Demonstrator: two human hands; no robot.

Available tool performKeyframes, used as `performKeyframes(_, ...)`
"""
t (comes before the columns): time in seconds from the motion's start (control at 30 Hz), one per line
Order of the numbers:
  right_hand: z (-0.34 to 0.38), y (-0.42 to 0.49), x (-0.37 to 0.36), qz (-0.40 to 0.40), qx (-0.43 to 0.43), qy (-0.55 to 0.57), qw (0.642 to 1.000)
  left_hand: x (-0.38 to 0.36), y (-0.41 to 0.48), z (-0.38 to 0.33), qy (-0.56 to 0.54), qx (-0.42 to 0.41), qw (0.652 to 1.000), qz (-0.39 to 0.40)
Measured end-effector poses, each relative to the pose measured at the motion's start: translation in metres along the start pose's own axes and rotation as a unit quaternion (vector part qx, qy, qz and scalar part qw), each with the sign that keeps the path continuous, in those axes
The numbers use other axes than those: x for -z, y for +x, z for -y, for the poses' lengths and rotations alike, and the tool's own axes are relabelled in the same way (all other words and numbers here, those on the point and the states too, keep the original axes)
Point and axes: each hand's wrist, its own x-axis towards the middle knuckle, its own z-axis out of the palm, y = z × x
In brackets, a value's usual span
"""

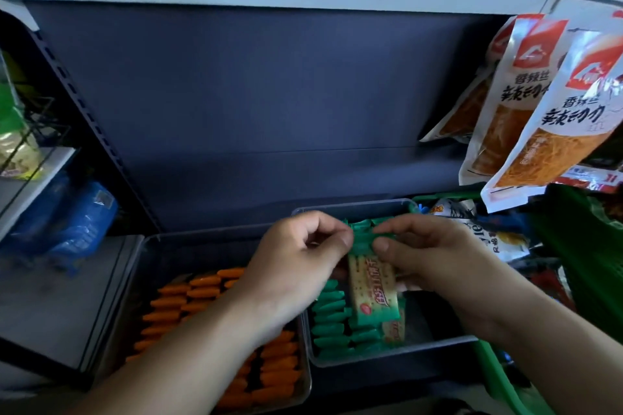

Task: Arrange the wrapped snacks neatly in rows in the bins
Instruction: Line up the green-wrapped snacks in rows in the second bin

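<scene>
Your left hand (303,256), right hand (428,252): both pinch green cracker packets (372,293) | set them edge-up, flush with row (328,317) in bin (387,352).

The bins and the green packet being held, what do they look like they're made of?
The bins look like clear hard plastic, slightly glossy: their walls are see-through and the rims catch light. The green packet seems to be thin printed plastic film, shiny, with crimped, crinkled ends; whether it is foil-lined inside cannot be told.
</scene>
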Motion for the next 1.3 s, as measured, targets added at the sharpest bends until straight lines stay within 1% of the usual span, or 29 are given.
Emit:
performKeyframes(0.1, -0.001, 0.007, 0.003, -0.007, -0.001, 0.025, 1.0, 0.008, 0.0, -0.005, 0.0, 0.006, 1.0, -0.004)
performKeyframes(0.2, -0.004, 0.01, 0.007, -0.037, 0.016, 0.041, 0.998, 0.006, -0.003, 0.003, 0.057, 0.032, 0.996, 0.058)
performKeyframes(0.27, -0.005, 0.012, 0.007, -0.054, 0.03, 0.049, 0.997, -0.001, -0.007, 0.006, 0.06, 0.031, 0.994, 0.091)
performKeyframes(0.37, -0.005, 0.016, 0.007, -0.074, 0.045, 0.055, 0.995, -0.007, -0.004, 0.007, 0.06, 0.013, 0.995, 0.083)
performKeyframes(0.47, -0.006, 0.018, 0.013, -0.043, 0.051, 0.061, 0.996, -0.006, 0.003, 0.01, 0.072, 0.016, 0.995, 0.067)
performKeyframes(0.53, -0.008, 0.016, 0.014, -0.04, 0.059, 0.042, 0.997, -0.006, 0.006, 0.016, 0.097, 0.017, 0.993, 0.071)
performKeyframes(0.63, -0.012, 0.014, 0.013, -0.068, 0.084, -0.002, 0.994, -0.008, 0.006, 0.025, 0.214, -0.041, 0.975, 0.038)
performKeyframes(0.7, -0.014, 0.013, 0.009, -0.082, 0.103, -0.024, 0.991, -0.012, 0.0, 0.022, 0.257, -0.1, 0.961, 0.001)
performKeyframes(0.77, -0.017, 0.011, 0.004, -0.068, 0.12, -0.043, 0.99, -0.018, -0.008, 0.015, 0.277, -0.144, 0.95, -0.018)
performKeyframes(0.83, -0.017, 0.006, -0.002, -0.017, 0.116, -0.031, 0.993, -0.02, -0.011, 0.012, 0.274, -0.157, 0.948, -0.033)
performKeyframes(0.9, -0.015, 0.003, -0.001, 0.03, 0.093, 0.008, 0.995, -0.018, -0.007, 0.011, 0.236, -0.14, 0.961, -0.039)
performKeyframes(0.93, -0.014, 0.004, 0.001, 0.029, 0.09, 0.014, 0.995, -0.017, -0.005, 0.01, 0.2, -0.122, 0.972, -0.033)
performKeyframes(1.0, -0.016, 0.008, 0.009, -0.006, 0.095, 0.005, 0.995, -0.014, -0.003, 0.009, 0.132, -0.081, 0.988, 0.002)
performKeyframes(1.03, -0.018, 0.01, 0.011, -0.015, 0.095, 0.002, 0.995, -0.013, -0.002, 0.008, 0.112, -0.066, 0.991, 0.023)
performKeyframes(1.1, -0.02, 0.012, 0.013, -0.005, 0.091, -0.002, 0.996, -0.012, -0.003, 0.007, 0.101, -0.057, 0.992, 0.053)
performKeyframes(1.13, -0.022, 0.012, 0.013, 0.002, 0.093, -0.009, 0.996, -0.012, -0.003, 0.005, 0.098, -0.058, 0.992, 0.055)
performKeyframes(1.23, -0.023, 0.013, 0.015, 0.001, 0.111, -0.045, 0.993, -0.011, -0.003, 0.0, 0.06, -0.066, 0.996, 0.021)
performKeyframes(1.3, -0.024, 0.013, 0.015, 0.002, 0.116, -0.072, 0.991, -0.009, -0.002, 0.0, 0.056, -0.068, 0.996, 0.014)
